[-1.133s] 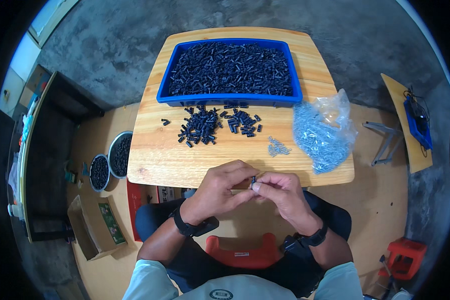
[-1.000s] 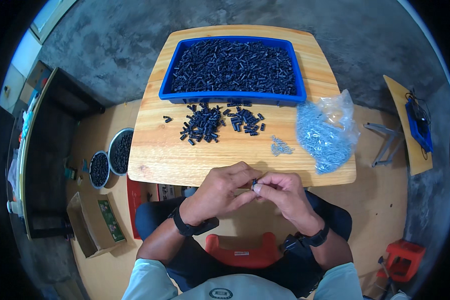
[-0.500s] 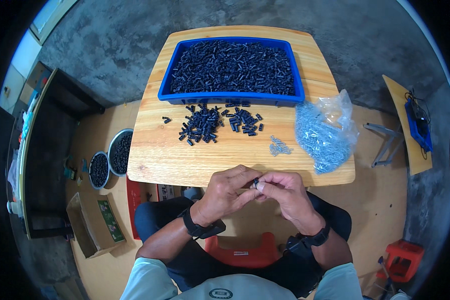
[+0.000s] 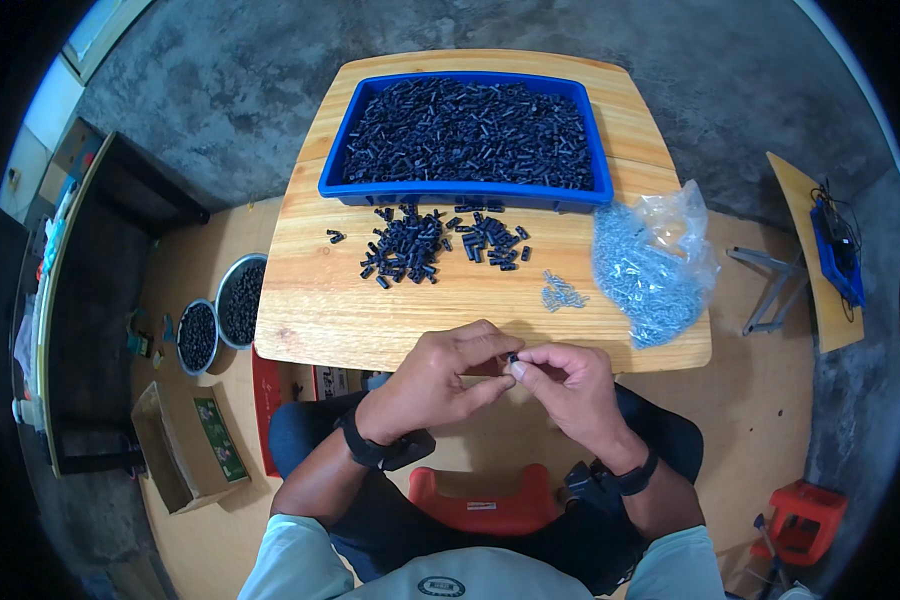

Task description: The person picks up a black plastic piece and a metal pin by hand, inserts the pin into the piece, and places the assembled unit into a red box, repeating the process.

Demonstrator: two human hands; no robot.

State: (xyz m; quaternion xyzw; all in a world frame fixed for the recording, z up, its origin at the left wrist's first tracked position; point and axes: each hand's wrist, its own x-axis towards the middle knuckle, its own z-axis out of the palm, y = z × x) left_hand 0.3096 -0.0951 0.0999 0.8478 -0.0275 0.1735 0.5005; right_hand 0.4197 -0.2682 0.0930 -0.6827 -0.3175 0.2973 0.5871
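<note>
Just off the table's near edge, my right hand (image 4: 577, 390) pinches a small black plastic piece (image 4: 513, 357) between thumb and forefinger. My left hand (image 4: 443, 372) is beside it, thumb and forefinger apart around the piece; whether a fingertip touches it is hard to tell. Beyond the hands lie a larger pile of short black plastic tubes (image 4: 406, 245) and a smaller pile (image 4: 491, 240) to its right. A few small silvery screw-like pins (image 4: 562, 292) are loose nearer my right hand.
A blue tray (image 4: 470, 190) heaped with black pieces covers the back of the wooden table (image 4: 310, 320). At the table's right stands a clear bag (image 4: 652, 285) of silvery pins. Two metal bowls (image 4: 198, 338), a cardboard box (image 4: 185, 450) and red stools (image 4: 808, 520) are on the floor.
My left thumb and forefinger have spread apart, opening a gap near the black piece. The right hand keeps its pinch in nearly the same place.
</note>
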